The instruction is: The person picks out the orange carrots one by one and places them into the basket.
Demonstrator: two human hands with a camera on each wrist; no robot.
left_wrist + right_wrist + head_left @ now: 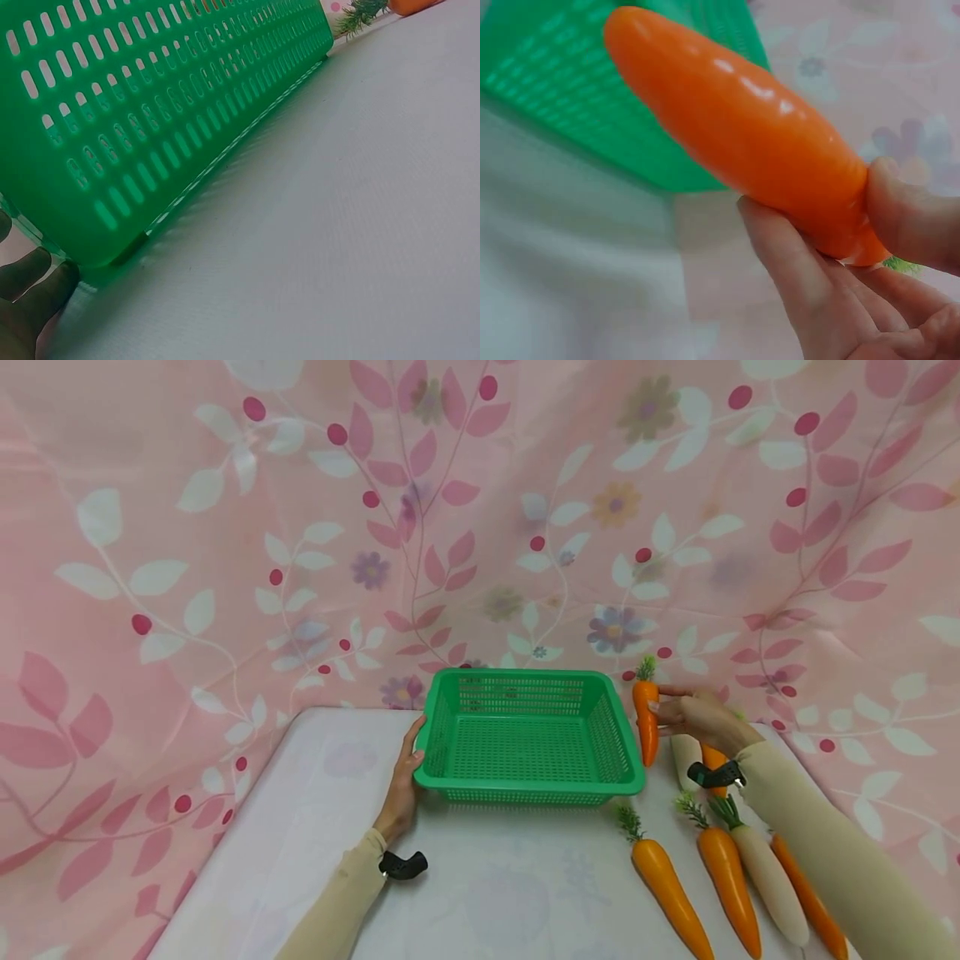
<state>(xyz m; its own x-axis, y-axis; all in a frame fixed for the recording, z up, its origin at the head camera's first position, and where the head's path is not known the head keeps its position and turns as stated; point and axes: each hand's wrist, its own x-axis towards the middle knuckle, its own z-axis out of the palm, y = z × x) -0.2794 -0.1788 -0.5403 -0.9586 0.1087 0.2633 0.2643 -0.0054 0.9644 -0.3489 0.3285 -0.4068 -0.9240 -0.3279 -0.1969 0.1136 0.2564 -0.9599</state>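
Observation:
A green plastic basket (529, 790) stands on the table, with nothing inside it. My left hand (402, 781) holds its left side, the thumb at the rim and the fingers along the outer wall; in the left wrist view the fingers (52, 289) touch the basket's lower corner. Just off the basket's right side, my right hand (697, 717) pinches an orange carrot (645, 714) between thumb and fingers near its leafy top. The carrot's tip points down in the head view. Up close, its glossy body (735, 124) shows in front of the basket wall (562, 52).
Right of the basket lie more carrots (670, 893) (727, 881) and a white radish (768, 881), with another carrot (813, 902) partly under my right sleeve. Behind my right wrist, a second white radish (684, 760) and a carrot (712, 757) are partly hidden. A floral curtain (480, 527) hangs behind the table.

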